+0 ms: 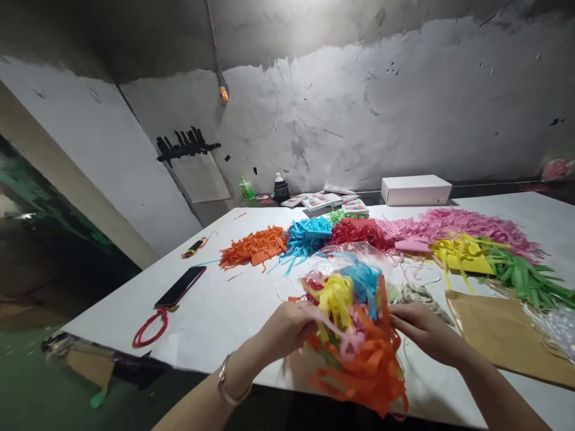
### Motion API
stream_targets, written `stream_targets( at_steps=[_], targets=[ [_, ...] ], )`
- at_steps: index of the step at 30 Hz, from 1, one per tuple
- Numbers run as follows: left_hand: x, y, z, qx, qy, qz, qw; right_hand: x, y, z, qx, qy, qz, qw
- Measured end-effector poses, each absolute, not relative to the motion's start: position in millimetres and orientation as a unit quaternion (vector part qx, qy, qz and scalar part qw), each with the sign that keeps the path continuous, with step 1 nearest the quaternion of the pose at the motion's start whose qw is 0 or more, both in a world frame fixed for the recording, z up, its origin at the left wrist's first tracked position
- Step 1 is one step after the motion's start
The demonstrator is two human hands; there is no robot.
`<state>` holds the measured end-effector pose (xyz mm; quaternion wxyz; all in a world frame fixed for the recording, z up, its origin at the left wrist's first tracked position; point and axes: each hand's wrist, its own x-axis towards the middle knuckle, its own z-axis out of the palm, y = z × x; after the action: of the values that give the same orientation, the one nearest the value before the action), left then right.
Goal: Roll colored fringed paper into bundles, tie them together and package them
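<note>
At the table's front edge, between my two hands, hangs a bunch of paper tassels (368, 359) in orange, yellow, blue and pink. My left hand (287, 326) is closed at its left side, with a pink strip running out from the fingers. On the other side, my right hand (424, 329) pinches the edge of the bunch by an upright orange strip; its fingertips are partly hidden. Crumpled clear plastic (354, 251) lies just behind the bunch. Beside my right hand is a pale coil of cord (420, 296).
Behind lies a row of orange (254, 246), blue (308, 236), red (359, 233) and pink (476, 227) fringe piles. Brown paper (507, 335) lies right, a phone (182, 286) left. A white box (416, 190) stands by the wall.
</note>
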<state>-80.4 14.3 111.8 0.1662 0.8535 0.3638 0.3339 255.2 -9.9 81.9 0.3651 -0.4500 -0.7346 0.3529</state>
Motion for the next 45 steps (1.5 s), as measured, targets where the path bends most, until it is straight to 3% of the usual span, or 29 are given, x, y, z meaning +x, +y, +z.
stream_targets(
  at_steps=[12, 18, 26, 30, 39, 42, 45],
  targets=[
    [-68.3, -19.5, 137.9, 0.871, 0.325, 0.351, 0.112, 267.9, -40.1, 92.1, -0.463, -0.723, 0.298, 0.416],
    [-71.7, -33.7, 149.4, 0.858, 0.338, 0.335, 0.195, 279.4, -55.5, 102.5, -0.473, -0.716, 0.289, 0.425],
    [-71.5, -18.9, 156.6, 0.823, 0.355, 0.255, 0.364, 282.2, -55.0, 94.9, -0.466, -0.685, 0.375, 0.416],
    [-66.5, 2.4, 150.8, 0.809, 0.36, 0.235, 0.402, 274.4, -45.7, 93.0, -0.463, -0.711, 0.374, 0.375],
    [-62.6, 37.7, 149.8, 0.757, 0.367, 0.218, 0.494, 298.3, -22.0, 79.4, -0.499, -0.63, 0.445, 0.394],
    [-65.1, 43.9, 142.5, 0.738, 0.372, 0.223, 0.518, 302.1, -24.4, 73.4, -0.493, -0.618, 0.491, 0.365],
    [-63.0, 50.6, 131.1, 0.738, 0.372, 0.221, 0.518, 301.6, -20.0, 72.8, -0.445, -0.549, 0.58, 0.406]
  ],
)
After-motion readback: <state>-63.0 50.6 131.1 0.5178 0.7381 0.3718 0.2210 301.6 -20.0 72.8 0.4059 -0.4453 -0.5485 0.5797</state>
